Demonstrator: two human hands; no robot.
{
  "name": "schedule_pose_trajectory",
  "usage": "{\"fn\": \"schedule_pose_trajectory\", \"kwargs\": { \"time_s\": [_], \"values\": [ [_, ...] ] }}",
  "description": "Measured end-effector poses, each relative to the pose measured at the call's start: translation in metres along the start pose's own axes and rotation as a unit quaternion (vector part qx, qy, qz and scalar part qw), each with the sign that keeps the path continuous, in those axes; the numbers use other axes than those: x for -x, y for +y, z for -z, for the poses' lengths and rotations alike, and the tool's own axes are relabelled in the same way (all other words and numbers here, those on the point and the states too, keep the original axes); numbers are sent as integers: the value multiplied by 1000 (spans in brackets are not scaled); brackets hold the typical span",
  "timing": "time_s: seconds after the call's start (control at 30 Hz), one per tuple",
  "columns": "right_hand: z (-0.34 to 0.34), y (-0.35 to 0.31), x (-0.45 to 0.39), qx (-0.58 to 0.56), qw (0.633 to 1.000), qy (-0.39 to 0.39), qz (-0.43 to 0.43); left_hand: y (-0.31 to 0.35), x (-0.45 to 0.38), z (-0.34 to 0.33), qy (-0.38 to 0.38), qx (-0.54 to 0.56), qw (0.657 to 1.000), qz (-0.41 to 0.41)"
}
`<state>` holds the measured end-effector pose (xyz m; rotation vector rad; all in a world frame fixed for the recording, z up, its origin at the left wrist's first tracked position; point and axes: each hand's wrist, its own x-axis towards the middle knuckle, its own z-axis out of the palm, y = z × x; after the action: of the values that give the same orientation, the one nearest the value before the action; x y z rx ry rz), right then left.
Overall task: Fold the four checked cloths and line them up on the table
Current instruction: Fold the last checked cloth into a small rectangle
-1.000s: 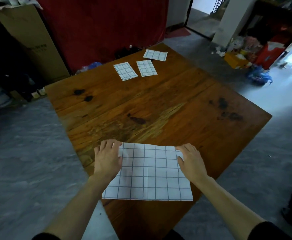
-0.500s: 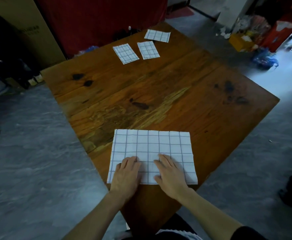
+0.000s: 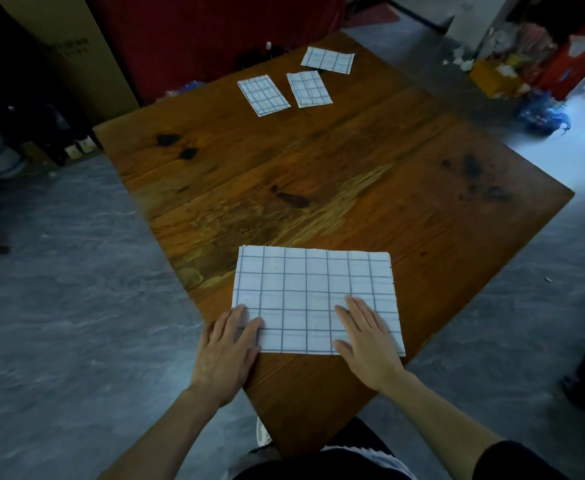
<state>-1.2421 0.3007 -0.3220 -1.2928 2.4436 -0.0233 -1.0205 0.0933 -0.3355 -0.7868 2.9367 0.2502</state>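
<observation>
Your grip is released on both sides: your left hand and right hand lie flat, palms down, on the near corners of the white blue-checked cloth, which rests half-folded at the near corner of the worn brown wooden tabletop. Pressing flat like this likely smooths the crease and pins the layers before another fold. Three smaller folded checked cloths sit near one another at the far edge, not quite in line, so this one looks like the last.
</observation>
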Motion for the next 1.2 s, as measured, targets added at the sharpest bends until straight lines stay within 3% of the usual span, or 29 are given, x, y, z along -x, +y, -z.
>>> {"fn": "schedule_pose_trajectory", "kwargs": {
  "time_s": [0.3,0.7,0.93,1.2],
  "values": [
    [-11,28,34,-30,997,32,-70,6,0,6,-16,11,1000,5],
    [-8,42,65,-75,985,53,-146,74,-26,8,-27,46,991,-124],
    [-2,30,54,-127,974,105,-156,74,-32,9,-34,34,992,-113],
    [-6,43,56,-133,970,94,-180,72,-35,13,-48,37,992,-111]
  ]
}}
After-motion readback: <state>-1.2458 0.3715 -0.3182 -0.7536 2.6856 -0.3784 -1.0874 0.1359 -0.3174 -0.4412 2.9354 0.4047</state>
